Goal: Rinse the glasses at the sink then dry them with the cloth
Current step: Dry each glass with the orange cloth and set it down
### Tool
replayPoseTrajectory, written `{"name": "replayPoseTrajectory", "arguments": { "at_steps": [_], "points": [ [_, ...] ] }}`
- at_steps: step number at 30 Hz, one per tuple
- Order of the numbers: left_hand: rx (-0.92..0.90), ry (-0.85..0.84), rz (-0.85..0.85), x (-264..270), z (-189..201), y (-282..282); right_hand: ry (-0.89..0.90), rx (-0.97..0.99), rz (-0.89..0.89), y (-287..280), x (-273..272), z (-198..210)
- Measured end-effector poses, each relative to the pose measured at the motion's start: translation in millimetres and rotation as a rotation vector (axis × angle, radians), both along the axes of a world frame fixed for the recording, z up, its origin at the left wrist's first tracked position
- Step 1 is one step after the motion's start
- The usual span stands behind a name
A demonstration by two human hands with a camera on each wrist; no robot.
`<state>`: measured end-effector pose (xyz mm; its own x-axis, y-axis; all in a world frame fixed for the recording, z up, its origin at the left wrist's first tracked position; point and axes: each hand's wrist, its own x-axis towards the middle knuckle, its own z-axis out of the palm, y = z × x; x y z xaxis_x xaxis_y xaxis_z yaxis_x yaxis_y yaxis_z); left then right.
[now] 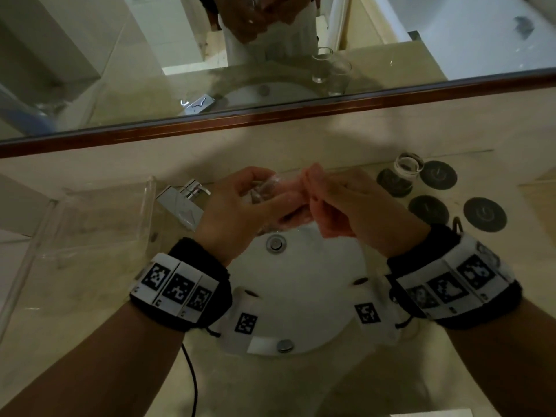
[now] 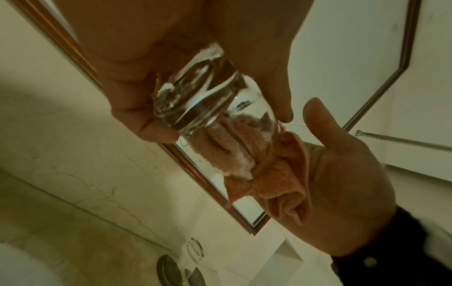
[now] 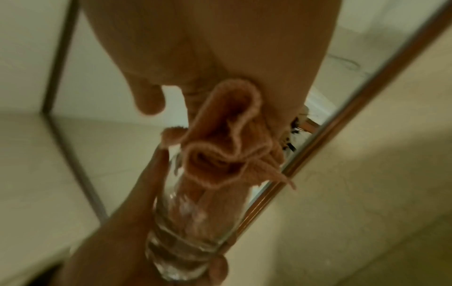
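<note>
Over the white sink [image 1: 304,296], my left hand [image 1: 255,194] grips a clear glass [image 1: 266,191] by its thick base, lying roughly sideways. A pink cloth [image 1: 301,206] is stuffed into the glass's mouth, and my right hand [image 1: 328,200] holds its bunched end. In the left wrist view the cloth [image 2: 244,154] fills the inside of the glass [image 2: 195,92], with its tail lying against my right palm. The right wrist view looks down the cloth [image 3: 225,151] into the glass [image 3: 186,241]. A second glass [image 1: 407,168] stands upright on the counter at the back right.
A chrome faucet [image 1: 183,203] stands left of my hands, with a clear acrylic tray [image 1: 90,224] further left. Several dark round coasters [image 1: 484,213] lie on the counter at the right. A wood-framed mirror [image 1: 210,70] runs behind the sink. A black cable [image 1: 192,383] hangs near my left forearm.
</note>
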<state>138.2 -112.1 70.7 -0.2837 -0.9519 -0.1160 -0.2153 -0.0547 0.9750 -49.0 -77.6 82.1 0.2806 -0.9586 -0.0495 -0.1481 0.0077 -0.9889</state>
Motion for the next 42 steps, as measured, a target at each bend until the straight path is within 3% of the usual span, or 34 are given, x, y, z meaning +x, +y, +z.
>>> {"name": "replayPoseTrajectory", "arguments": {
  "at_steps": [3, 8, 10, 13, 15, 22, 26, 30, 33, 37, 40, 42],
  "points": [
    [-0.139, -0.117, -0.079, 4.2, -7.1, 1.8, -0.116, 0.164, 0.088, 2.3, -4.3, 1.8],
    [-0.373, -0.191, -0.172, 5.9, -10.0, 4.9, -0.230, 0.208, 0.011, 3.3, -2.6, -9.6],
    [-0.297, -0.115, -0.130, 4.5, -8.2, 3.3, -0.267, 0.158, -0.018, 4.2, -1.4, -12.8],
    [0.099, 0.079, 0.011, -0.9, -3.2, 3.4, -0.225, 0.030, -0.079, 6.3, 0.4, -8.1],
    [0.239, 0.118, 0.012, -1.2, -2.1, 3.3, -0.186, -0.011, -0.065, 6.9, 0.2, -4.4],
    [-0.135, 0.120, -0.225, 8.4, -7.9, 0.3, -0.336, 0.210, -0.092, 2.5, -13.4, -9.6],
    [-0.065, 0.195, -0.218, 5.6, -9.1, -3.5, -0.303, 0.126, -0.102, 1.6, -16.3, -12.9],
    [0.344, 0.230, -0.093, -1.8, -4.9, -5.2, -0.028, -0.097, -0.082, 3.7, -11.3, -6.1],
    [0.219, 0.184, -0.095, -1.8, -7.0, -4.9, 0.024, -0.106, -0.076, 4.2, -9.7, -8.3],
    [-0.104, 0.091, -0.240, 5.0, -12.0, -6.1, -0.299, 0.217, -0.139, 1.2, -16.7, -13.7],
    [-0.132, 0.116, -0.256, 4.1, -14.2, -9.9, -0.294, 0.170, -0.124, -1.1, -18.2, -17.9],
    [-0.017, 0.178, -0.210, 1.4, -16.0, -12.4, -0.187, 0.060, -0.115, -2.4, -19.9, -17.2]
  ]
}}
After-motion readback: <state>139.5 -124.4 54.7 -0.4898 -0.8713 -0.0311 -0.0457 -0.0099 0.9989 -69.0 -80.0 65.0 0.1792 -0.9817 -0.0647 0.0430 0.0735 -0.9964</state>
